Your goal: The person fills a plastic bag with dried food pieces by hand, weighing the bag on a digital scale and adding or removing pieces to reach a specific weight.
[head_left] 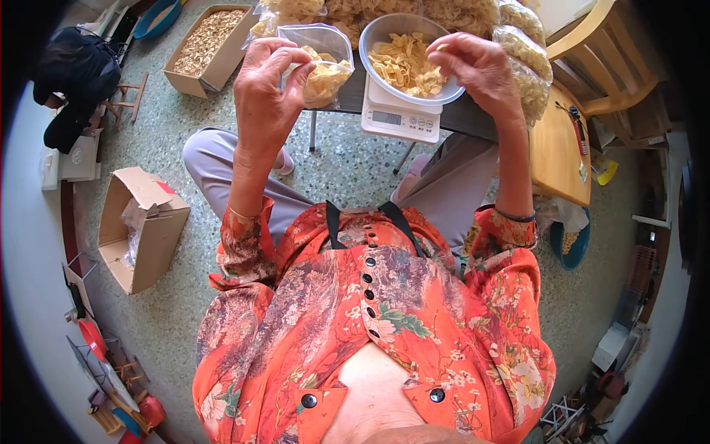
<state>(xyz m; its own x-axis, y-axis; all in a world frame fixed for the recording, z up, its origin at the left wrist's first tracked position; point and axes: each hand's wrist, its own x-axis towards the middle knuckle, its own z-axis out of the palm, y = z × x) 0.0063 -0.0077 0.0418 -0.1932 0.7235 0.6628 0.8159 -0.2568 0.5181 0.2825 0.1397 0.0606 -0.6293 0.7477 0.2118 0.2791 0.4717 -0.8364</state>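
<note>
My left hand (270, 92) pinches the rim of a clear plastic bag (323, 87), which is partly filled with pale yellow dried slices and hangs with its mouth open at the table edge. To its right, a clear round bowl (367, 46) holds more dried slices (403, 63). Under the bowl is a white digital kitchen scale (399, 122); its display digits are too small to read. Over the bowl's right side, my right hand (481, 70) has its fingers closed on what looks like a small pale dried slice.
Filled clear bags (526, 81) are heaped behind and right of the bowl. A cardboard box of dried pieces (211, 44) stands at the upper left, an open cardboard box (140, 229) below it. On the right are a wooden chair (562, 140) and a blue basin (569, 248). Another person (78, 74) sits far left.
</note>
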